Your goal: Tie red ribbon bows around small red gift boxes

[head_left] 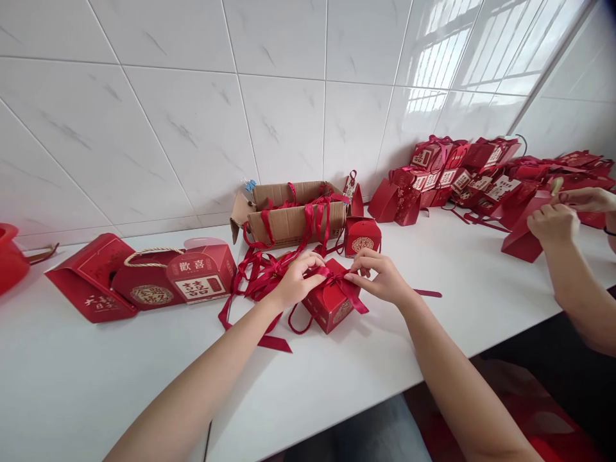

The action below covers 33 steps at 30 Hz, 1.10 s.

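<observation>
A small red gift box with a gold emblem sits on the white table in front of me. A dark red ribbon is gathered in a bow on its top. My left hand pinches the ribbon at the left of the bow, fingers closed. On the other side my right hand pinches the ribbon too, thumb against forefinger. A twisted red cord loops from the box's left side. Loose ribbon lies to the left, near my left wrist.
Behind stands an open cardboard box with ribbons hanging over its edge. Beside it is another red gift box. Larger red boxes stand left. Piled red boxes line the wall at right, where another person's hands work on a box.
</observation>
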### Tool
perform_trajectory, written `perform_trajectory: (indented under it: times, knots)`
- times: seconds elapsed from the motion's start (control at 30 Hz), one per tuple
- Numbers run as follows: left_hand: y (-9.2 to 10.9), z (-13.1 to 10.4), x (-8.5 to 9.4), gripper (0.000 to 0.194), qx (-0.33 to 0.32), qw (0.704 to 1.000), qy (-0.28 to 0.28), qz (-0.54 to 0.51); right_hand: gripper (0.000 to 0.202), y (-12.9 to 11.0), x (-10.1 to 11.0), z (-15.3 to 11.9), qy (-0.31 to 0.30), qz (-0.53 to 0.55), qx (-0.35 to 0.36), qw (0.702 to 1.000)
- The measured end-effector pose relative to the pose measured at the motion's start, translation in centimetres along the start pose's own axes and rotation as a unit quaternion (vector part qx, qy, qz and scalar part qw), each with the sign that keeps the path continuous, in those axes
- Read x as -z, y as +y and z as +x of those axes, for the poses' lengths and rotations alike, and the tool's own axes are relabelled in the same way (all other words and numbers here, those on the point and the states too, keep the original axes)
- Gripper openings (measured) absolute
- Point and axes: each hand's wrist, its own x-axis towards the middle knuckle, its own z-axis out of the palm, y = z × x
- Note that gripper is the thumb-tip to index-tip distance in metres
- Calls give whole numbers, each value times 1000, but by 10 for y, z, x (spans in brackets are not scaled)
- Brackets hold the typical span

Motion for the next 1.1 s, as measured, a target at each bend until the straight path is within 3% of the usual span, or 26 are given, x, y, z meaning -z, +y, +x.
perform_trajectory:
  times: [0.17,0.33,0.5,0.77,1.1]
  knots:
    - [9,1,14,16,53,993,-89,-47,29,-7,-4,1,27,86,-41,995]
    - [18,0,18,30,41,990,-132,-36,39,-15,-10,1,27,166,-108,980]
    - [21,-1,13,38,80,990,-102,-54,48,-20,-20,2,40,136,-164,976]
    - [18,-1,12,32,94,991,-76,-65,57,-22,-34,4,86,67,-221,969]
    - [10,2,9,33,79,995,-16,-52,55,-23,-33,3,73,46,-210,974]
